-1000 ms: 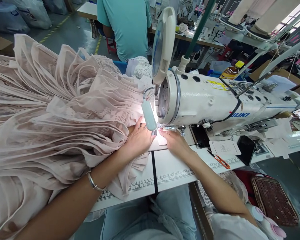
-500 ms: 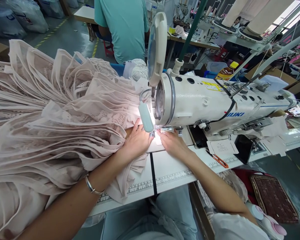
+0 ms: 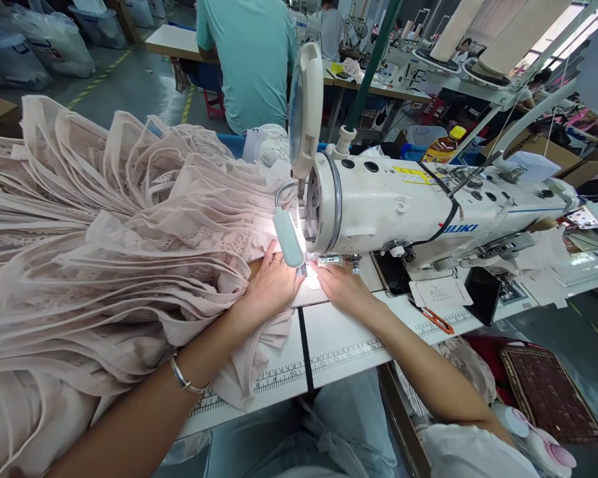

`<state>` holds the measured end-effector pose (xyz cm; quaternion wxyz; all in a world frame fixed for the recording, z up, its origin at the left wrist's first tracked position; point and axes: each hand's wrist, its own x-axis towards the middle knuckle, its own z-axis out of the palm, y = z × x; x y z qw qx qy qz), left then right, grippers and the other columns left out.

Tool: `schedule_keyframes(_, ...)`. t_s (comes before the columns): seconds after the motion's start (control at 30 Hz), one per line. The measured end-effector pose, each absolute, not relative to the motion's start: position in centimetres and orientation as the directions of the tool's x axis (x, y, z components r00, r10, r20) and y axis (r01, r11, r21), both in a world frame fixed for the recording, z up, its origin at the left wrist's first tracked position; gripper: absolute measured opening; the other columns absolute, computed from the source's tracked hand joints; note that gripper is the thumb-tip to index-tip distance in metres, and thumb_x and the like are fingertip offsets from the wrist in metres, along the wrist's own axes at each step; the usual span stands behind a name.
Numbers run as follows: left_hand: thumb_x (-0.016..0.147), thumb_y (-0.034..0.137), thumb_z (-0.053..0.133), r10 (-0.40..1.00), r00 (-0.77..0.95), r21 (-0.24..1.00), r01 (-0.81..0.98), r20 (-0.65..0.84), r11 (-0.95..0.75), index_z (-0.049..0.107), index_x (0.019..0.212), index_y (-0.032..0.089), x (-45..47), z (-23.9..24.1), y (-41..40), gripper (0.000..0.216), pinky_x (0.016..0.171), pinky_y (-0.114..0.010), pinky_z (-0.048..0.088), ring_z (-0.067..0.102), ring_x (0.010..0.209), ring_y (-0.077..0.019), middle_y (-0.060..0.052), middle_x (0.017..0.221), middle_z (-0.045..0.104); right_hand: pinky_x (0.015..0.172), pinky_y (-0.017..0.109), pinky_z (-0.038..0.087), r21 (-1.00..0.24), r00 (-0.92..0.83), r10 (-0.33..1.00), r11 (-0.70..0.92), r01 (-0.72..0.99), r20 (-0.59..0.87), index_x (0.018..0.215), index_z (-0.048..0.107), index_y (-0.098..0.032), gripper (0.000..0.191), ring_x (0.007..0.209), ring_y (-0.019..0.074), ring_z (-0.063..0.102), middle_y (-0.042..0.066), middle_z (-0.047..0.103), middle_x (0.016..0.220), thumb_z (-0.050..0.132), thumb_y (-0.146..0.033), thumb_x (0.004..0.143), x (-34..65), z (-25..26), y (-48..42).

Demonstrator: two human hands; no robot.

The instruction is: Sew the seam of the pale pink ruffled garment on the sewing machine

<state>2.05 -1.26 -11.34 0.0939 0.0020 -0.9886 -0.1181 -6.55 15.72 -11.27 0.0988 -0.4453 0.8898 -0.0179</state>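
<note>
A white sewing machine [image 3: 403,199] stands over the table, its needle area lit brightly and partly hidden by a pale green lamp [image 3: 288,238]. My left hand [image 3: 274,285] lies spread on the beige fabric [image 3: 274,330] just left of the presser foot, some fingertips hidden behind the lamp. On the other side of the foot, my right hand [image 3: 341,285] has its fingers drawn together at the edge of a small pale fabric piece [image 3: 313,280]. A big heap of beige lace-trimmed garments [image 3: 144,219] reaches up to my left wrist.
Right of my right hand lie a phone [image 3: 395,272], an orange cutter [image 3: 437,321], a white card [image 3: 441,293] and a dark flat device [image 3: 482,295]. A ruler tape [image 3: 346,358] runs along the table's front edge. A person in a green shirt [image 3: 246,63] sits ahead.
The camera view has shifted slightly, so the machine appears a little lower and further left. Both hands stay beside the presser foot in nearly the same pose.
</note>
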Motion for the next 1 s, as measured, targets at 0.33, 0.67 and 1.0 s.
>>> schedule_keyframes(0.33,0.096,0.02,0.045,-0.158,-0.967,0.101,-0.14,0.202,0.985,0.069,0.098,0.015,1.7,-10.9,-1.6,0.025,0.092,-0.044,0.045,0.061,0.107,-0.032,-0.016,0.1,0.07,0.089,0.039,0.045,-0.021,-0.659,-0.744,0.665,-0.747,-0.109,0.129,0.062,-0.021,0.049,0.096,0.0266,0.061,0.012,0.069,0.108,0.035,-0.004,0.092,-6.0,-11.7,15.0)
schedule_keyframes(0.67,0.088,-0.001,0.042,0.036,-0.98,-0.179,0.0,0.195,0.984,0.067,0.091,0.013,7.2,-8.1,0.9,0.029,0.092,-0.042,0.046,0.061,0.098,-0.0299,-0.014,0.095,0.066,0.098,0.043,0.044,-0.087,-0.57,-0.818,0.564,-0.821,0.079,0.11,0.065,-0.015,0.033,0.096,0.0262,0.06,0.013,0.069,0.098,0.034,-0.014,0.1,-5.9,-12.0,15.4)
schedule_keyframes(1.0,0.103,0.028,0.031,-0.1,-0.987,-0.109,-0.114,0.122,0.988,0.069,0.104,0.009,14.9,-6.4,-0.6,0.042,0.079,-0.045,0.046,0.066,0.079,-0.0318,-0.016,0.078,0.069,0.086,0.032,0.047,-0.743,-0.205,-0.967,0.026,-0.669,0.151,0.122,0.06,-0.017,0.04,0.097,0.0207,0.06,0.007,0.068,0.107,0.074,-0.023,0.085,-1.1,-11.7,9.8)
